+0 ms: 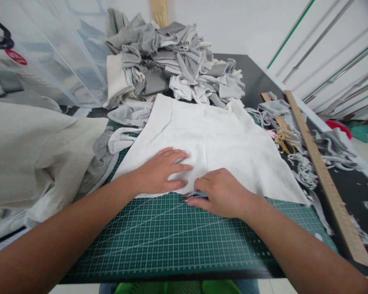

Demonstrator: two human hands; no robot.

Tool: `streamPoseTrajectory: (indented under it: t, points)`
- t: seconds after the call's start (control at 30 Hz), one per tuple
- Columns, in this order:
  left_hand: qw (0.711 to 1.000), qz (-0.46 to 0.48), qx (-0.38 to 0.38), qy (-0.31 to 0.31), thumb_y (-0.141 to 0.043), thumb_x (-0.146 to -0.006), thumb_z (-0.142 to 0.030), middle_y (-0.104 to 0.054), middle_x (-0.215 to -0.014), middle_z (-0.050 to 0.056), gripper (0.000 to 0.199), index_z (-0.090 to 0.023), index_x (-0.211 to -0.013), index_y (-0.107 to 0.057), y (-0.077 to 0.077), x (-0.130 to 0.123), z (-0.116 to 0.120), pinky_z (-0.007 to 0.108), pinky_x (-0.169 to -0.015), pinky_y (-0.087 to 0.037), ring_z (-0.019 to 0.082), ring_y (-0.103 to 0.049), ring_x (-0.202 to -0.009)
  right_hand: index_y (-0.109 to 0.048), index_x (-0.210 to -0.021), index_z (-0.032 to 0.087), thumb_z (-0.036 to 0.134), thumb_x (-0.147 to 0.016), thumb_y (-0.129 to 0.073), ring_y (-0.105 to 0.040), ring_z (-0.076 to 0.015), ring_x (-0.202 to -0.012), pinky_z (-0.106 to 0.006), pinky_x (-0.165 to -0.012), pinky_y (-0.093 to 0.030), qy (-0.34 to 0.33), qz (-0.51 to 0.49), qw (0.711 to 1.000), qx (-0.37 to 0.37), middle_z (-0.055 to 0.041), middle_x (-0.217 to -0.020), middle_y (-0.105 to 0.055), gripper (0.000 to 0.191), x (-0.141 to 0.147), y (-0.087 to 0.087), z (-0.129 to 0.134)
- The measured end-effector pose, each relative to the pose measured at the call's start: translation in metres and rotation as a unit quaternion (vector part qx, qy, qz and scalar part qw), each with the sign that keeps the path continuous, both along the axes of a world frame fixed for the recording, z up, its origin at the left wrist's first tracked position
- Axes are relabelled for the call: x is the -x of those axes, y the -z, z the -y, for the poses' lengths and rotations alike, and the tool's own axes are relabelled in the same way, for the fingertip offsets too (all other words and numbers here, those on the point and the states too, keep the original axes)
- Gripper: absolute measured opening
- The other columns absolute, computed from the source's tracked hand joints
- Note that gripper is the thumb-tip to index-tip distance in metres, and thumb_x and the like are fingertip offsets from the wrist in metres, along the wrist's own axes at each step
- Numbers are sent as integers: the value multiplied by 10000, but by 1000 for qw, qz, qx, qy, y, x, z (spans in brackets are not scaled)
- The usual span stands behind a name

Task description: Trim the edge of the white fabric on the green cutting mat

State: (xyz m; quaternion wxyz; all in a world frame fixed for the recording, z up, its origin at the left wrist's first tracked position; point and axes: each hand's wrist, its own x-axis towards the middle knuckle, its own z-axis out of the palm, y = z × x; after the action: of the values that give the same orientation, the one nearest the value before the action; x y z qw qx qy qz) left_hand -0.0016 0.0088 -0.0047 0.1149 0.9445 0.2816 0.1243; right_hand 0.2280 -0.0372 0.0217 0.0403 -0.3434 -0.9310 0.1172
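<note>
A white piece of fabric is spread over the green cutting mat. My left hand lies flat on the fabric near its front edge, fingers spread and pressing it down. Just to its right, my right hand is closed around small thread snips with blue handles. The metal tips of the snips point left at the fabric's front edge, close to my left fingertips. Most of the handle is hidden in my right hand.
Behind the fabric rises a heap of grey and white cloth pieces. Beige cloth is piled at the left beside clear plastic bins. On the right are a long wooden ruler, gold-handled scissors and scraps.
</note>
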Motion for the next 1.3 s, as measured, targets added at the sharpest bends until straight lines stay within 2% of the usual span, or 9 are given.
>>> streamPoseTrajectory:
  t: [0.2,0.47,0.8,1.3]
  points:
    - [1000,-6,-4,0,-629,-857,-445,-435,-1424,96,464,-258,-1275,-555,1,0,0,520,-1116,-264,280,-391,-1317,-618,-781,191,525,-886,-529,-595,-177,-633,-306,-589,-302,-28,-3,1000,5,-11,-662,-655,361,1,-3,5]
    - [1000,-6,0,-1,-635,-849,-448,-436,-1424,93,477,-262,-1281,-551,-1,0,1,535,-1108,-270,290,-396,-1310,-628,-829,192,484,-864,-570,-599,-172,-671,-301,-625,-326,26,-16,999,-8,-6,-711,-674,300,-8,-5,-4]
    - [1000,-11,-2,-1,-611,-863,-463,-437,-1417,94,467,-256,-1277,-556,-1,0,1,498,-1124,-258,272,-395,-1310,-620,-806,188,485,-864,-575,-605,-169,-670,-301,-612,-312,23,4,1000,-17,-7,-710,-677,307,-6,-2,-4]
    - [1000,-12,-10,6,-605,-869,-463,-433,-1422,92,466,-256,-1282,-549,1,1,0,504,-1115,-264,272,-393,-1306,-621,-837,189,493,-871,-577,-628,-187,-687,-307,-621,-329,13,8,1000,-25,-15,-735,-690,308,-5,0,-3]
